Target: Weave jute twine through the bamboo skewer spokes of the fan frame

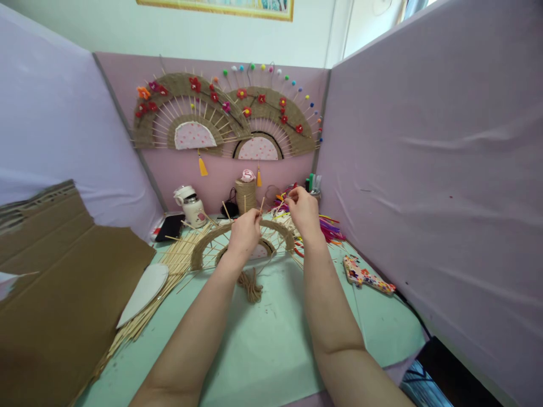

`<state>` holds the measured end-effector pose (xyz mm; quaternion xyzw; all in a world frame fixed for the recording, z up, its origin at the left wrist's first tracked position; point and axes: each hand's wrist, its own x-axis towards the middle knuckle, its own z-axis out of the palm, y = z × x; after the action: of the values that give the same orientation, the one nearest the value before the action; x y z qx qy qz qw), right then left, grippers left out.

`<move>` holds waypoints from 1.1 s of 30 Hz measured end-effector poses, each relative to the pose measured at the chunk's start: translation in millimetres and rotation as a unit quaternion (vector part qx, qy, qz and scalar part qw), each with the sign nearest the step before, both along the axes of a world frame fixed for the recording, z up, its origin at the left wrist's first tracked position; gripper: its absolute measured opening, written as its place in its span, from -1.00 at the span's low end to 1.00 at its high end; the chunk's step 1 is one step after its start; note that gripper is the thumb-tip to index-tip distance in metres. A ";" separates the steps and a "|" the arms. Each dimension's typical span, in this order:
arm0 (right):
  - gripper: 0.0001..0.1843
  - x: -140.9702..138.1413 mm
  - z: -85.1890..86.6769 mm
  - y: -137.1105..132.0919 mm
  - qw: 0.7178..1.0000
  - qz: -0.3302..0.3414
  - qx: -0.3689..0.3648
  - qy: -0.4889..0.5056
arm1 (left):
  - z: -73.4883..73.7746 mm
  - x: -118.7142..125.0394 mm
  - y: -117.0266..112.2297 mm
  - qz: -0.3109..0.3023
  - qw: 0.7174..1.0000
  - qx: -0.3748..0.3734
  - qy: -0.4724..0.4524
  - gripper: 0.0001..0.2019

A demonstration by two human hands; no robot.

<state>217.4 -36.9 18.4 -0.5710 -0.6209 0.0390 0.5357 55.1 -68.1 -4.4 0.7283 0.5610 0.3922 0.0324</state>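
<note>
A half-round fan [198,251] of thin sticks, with a twine-wrapped outer band, lies on the table in front of me. My left hand [246,233] is closed at its top edge, fingertips pinching a thin stick [262,202] that juts up there. To the right and slightly higher, my right hand [304,212] is raised with thumb and fingers pinched together. Whatever is between those fingertips is too fine to make out. A loose bundle of brown twine [251,286] lies just below the fan. My left hand hides part of the fan's middle.
Thin sticks [176,260] and a white oval piece [146,291] lie left, beside large cardboard [63,294]. A flower-patterned glue gun [367,276] rests right. Behind stand a white bottle [193,209], a twine spool [246,195] and colourful pipe cleaners [331,229]. Two decorated fans [271,99] hang behind.
</note>
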 end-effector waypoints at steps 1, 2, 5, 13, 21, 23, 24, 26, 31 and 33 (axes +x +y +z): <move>-0.91 -0.2 0.7 -1.4 1.000 -0.010 -0.010 -0.015 | 0.4 -0.1 0.4 0.000 1.000 0.000 -0.001 -0.81; -0.91 -0.4 1.5 -3.5 0.999 -0.017 -0.014 -0.026 | 1.0 -0.2 0.9 0.001 1.000 0.000 -0.002 -0.81; -0.92 -0.7 1.5 -12.6 0.999 -0.025 -0.005 -0.043 | 2.6 -0.5 2.0 0.005 1.000 0.000 -0.004 -0.81; -0.89 4.2 -49.1 -24.5 0.998 -0.004 -0.036 0.055 | 0.7 -0.9 7.7 -0.001 1.000 0.009 -0.005 -0.80; -0.80 1.6 -101.0 -10.1 0.968 0.059 -0.082 0.229 | -3.0 1.6 8.7 0.006 1.000 0.018 -0.015 -0.79; -0.74 2.2 -105.2 -10.5 0.966 0.073 -0.080 0.236 | -3.8 3.6 7.2 0.013 0.999 0.033 -0.010 -0.72; -0.70 2.8 -106.4 -11.0 0.966 0.078 -0.078 0.235 | -4.3 4.7 6.0 0.018 0.999 0.043 -0.006 -0.67; -0.65 4.1 -107.4 -12.0 0.968 0.085 -0.072 0.223 | -5.2 7.7 2.8 0.031 0.998 0.059 0.005 -0.56; -0.65 5.6 -108.8 -10.4 0.975 0.099 -0.055 0.189 | -9.1 23.1 -9.9 0.055 0.993 0.105 0.025 -0.49; -0.67 5.5 -109.8 -9.1 0.975 0.108 -0.049 0.187 | -12.1 30.3 -14.4 0.062 0.988 0.138 0.016 -0.52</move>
<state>222.9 -46.0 -91.4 -0.5086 -0.5650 0.2336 0.6062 85.4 -82.5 -16.6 0.6957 0.5459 0.4558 -0.1015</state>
